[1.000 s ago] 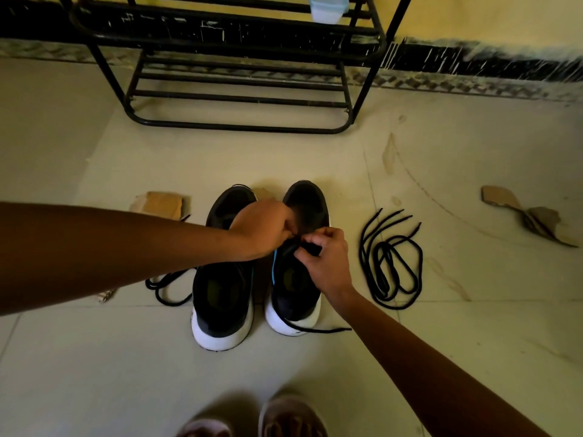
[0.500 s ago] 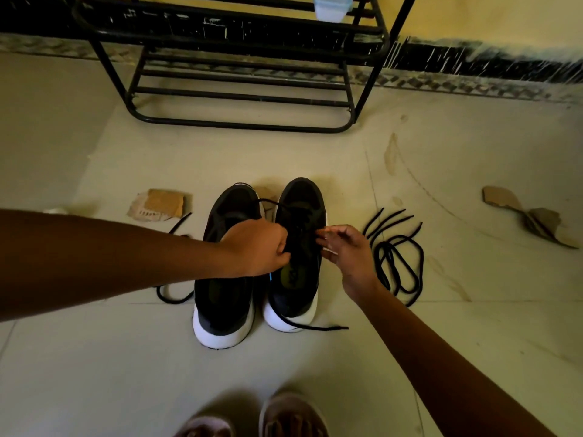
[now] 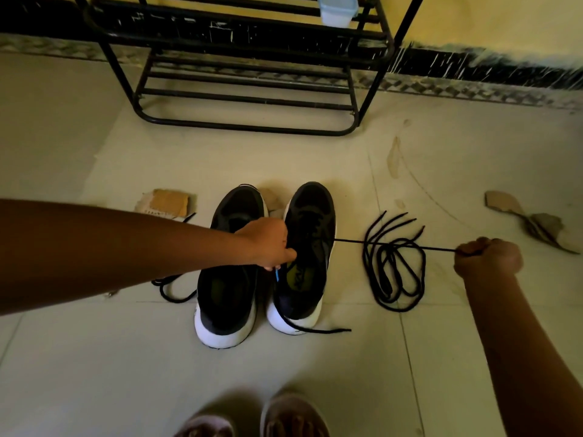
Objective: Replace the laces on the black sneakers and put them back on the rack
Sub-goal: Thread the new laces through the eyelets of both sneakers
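Lace [image 3: 394, 245] is held taut, running sideways from rt sneaker [image 3: 312, 222] on floor [image 3: 315, 159] to rt hand [image 3: 487, 255], fisted on its end. Sneaker is steadied by lt hand [image 3: 268, 244], gripping collar. Hands well apart.

Dim, yellow-tinted light spreads over the pale floor [image 3: 220, 159], brightest mid-scene and fading toward the left and near edges, leaving the person's forearms [image 3: 94, 247] in deep shade, soft shadows beside the sneakers [image 3: 227, 310], the far rack [image 3: 246, 126] bowed by the wide lens, and the near feet [image 3: 293, 414] blurred.
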`<state>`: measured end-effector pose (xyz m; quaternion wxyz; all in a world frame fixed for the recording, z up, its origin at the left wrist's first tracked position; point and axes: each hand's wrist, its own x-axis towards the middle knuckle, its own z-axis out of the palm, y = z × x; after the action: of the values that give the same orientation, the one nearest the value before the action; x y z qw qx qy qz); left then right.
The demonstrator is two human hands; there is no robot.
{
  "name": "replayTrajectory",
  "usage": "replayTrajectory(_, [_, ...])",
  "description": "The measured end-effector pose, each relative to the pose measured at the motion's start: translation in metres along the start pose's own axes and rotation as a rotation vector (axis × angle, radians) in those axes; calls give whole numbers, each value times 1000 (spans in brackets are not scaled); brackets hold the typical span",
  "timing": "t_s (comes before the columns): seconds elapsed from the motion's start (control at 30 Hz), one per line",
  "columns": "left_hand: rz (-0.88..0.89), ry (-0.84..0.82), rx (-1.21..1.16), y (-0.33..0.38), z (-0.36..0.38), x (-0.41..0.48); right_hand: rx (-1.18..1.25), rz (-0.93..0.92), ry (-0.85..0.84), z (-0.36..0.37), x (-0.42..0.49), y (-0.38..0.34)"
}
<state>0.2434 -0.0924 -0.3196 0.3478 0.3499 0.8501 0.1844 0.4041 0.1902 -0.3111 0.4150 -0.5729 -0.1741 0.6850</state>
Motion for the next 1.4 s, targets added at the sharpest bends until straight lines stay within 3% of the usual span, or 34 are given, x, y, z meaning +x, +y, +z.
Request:
replayTrajectory(0.07, [-10,-12,4,4,1,2,-153,-56,-8,-2,2,4])
replayTrajectory(0.13, [-29,-28,1,4,0,2,-482,-137,-141,-5,3,11])
replayTrajectory(0.23, [6,-19,94,4,-2,1,-1350,-274,-424,-8,-3,24])
replayTrajectory(0.3, [41,35,225,4,-2,1,-1821,-139,-627,-4,-12,31])
replayTrajectory(0.37, [76,102,192,6,-5,3,-2077,1,-821,1,-29,36])
replayTrajectory(0.43, [173,133,135,9,-9,8,-2029,139,-1031,6,-46,37])
replayTrajectory(0.57, [417,-14,297,28,-18,16,-1483,220,-1411,21,-73,17])
replayTrajectory(0.63, [446,-125,240,36,-16,17,-1322,205,-1523,30,-82,6])
replayTrajectory(0.73, [472,-101,180,39,-15,17,-1328,189,-1605,34,-92,5])
replayTrajectory(0.9, [458,4,-29,22,-31,7,-1532,236,-1497,24,-94,43])
replayTrajectory(1.03, [549,28,-12,4,-36,-9,-1498,342,-1245,18,-113,84])
replayTrajectory(1.27, [670,31,30,-13,-28,-42,-1582,123,-1038,17,-135,123])
replayTrajectory(1.4, [650,33,27,-15,-21,-45,-1314,81,-863,9,-143,143])
